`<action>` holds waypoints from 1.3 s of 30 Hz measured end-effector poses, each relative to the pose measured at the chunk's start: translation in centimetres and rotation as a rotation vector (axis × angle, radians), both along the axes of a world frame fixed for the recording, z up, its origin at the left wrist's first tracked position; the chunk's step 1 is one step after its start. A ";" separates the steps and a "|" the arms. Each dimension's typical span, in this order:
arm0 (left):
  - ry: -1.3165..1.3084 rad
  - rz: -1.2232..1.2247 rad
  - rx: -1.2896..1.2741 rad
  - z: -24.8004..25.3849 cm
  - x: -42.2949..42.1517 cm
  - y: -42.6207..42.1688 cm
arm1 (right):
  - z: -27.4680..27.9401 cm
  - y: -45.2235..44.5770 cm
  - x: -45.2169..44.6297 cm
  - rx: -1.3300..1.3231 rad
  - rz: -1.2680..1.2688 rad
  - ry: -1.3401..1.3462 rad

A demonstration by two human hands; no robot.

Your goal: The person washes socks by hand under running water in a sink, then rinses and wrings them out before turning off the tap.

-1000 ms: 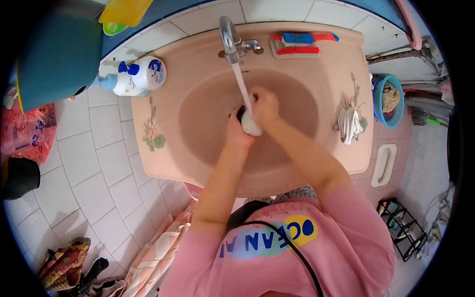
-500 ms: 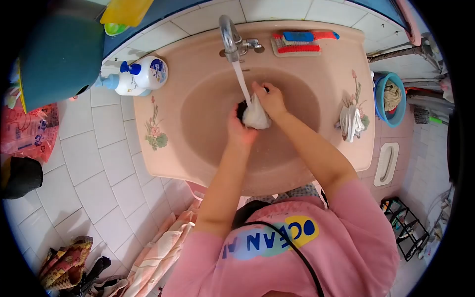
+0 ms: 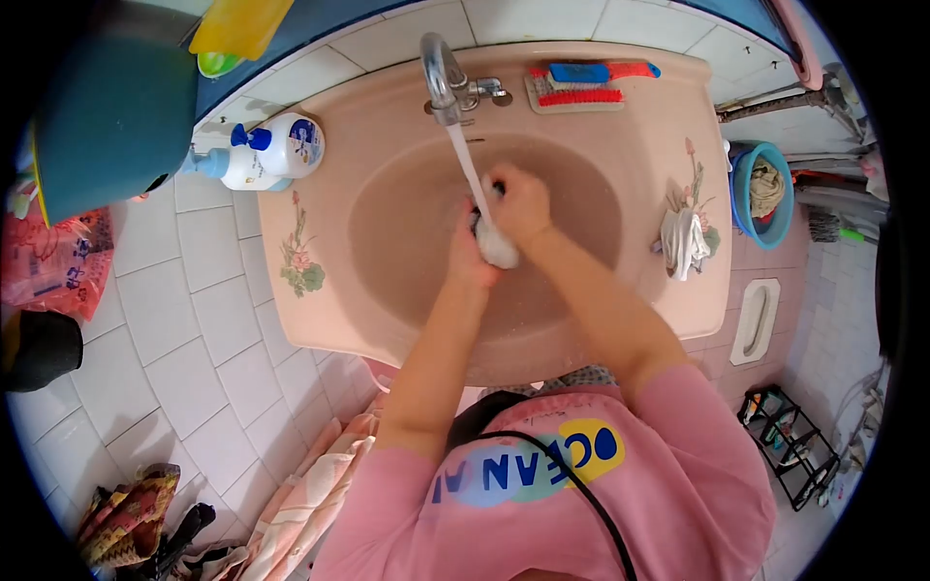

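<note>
A small wet white cloth with black parts (image 3: 497,248), possibly a sock, is bunched between my two hands over the basin. My left hand (image 3: 469,254) is wrapped round its left and lower side. My right hand (image 3: 523,207) is closed in a fist on its upper right, with a bit of black showing between the fingers. Water from the chrome tap (image 3: 442,82) runs down onto the cloth and hands. The pink sink (image 3: 387,232) surrounds both hands; the cloth's far side is hidden by my fingers.
Scrubbing brushes (image 3: 581,85) lie on the sink's back right ledge. Pump bottles (image 3: 276,150) stand at the left corner. Another white cloth (image 3: 684,244) rests on the right rim. A blue basin (image 3: 765,194) holding fabric is beyond it.
My right hand has curled into a tighter fist, closer to my left hand. The cloth is more bunched up and sits slightly lower. The water still runs.
</note>
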State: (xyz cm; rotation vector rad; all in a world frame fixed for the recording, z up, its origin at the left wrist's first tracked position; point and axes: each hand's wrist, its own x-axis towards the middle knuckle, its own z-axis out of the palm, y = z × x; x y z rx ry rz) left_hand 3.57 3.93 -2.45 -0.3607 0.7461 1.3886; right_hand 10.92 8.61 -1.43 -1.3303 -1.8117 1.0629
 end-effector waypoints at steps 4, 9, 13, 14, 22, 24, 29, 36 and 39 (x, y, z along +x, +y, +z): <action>0.355 -0.123 0.022 -5.5 -0.9 -1.4 | 0.2 -1.8 0.0 -0.014 -0.059 -0.034; 0.012 -0.135 0.389 -5.2 -1.7 -3.0 | 0.7 -5.0 -0.7 0.036 0.043 0.146; 0.047 -0.041 -0.200 2.1 -0.4 -0.6 | -1.9 2.6 0.2 -0.174 -0.063 -0.081; 0.050 -0.034 -0.195 2.0 -1.0 -0.2 | -1.4 3.4 0.0 -0.169 -0.056 -0.078; 0.111 -0.176 -0.184 -0.6 -4.9 -2.7 | 2.6 -1.0 1.3 0.157 0.503 0.332; 0.061 -0.206 -0.003 -2.1 -5.7 -2.3 | 3.7 -4.1 1.6 -0.059 0.630 0.510; 0.057 -0.481 -0.040 -3.6 -5.7 -0.4 | 4.0 -4.0 3.4 -0.388 0.482 0.490; -0.037 -0.535 0.029 0.0 -4.7 -3.3 | -1.5 3.9 0.9 -0.548 0.374 0.179; 0.089 -0.547 0.058 1.3 -4.1 -3.3 | -3.5 4.1 1.1 -0.820 0.282 0.390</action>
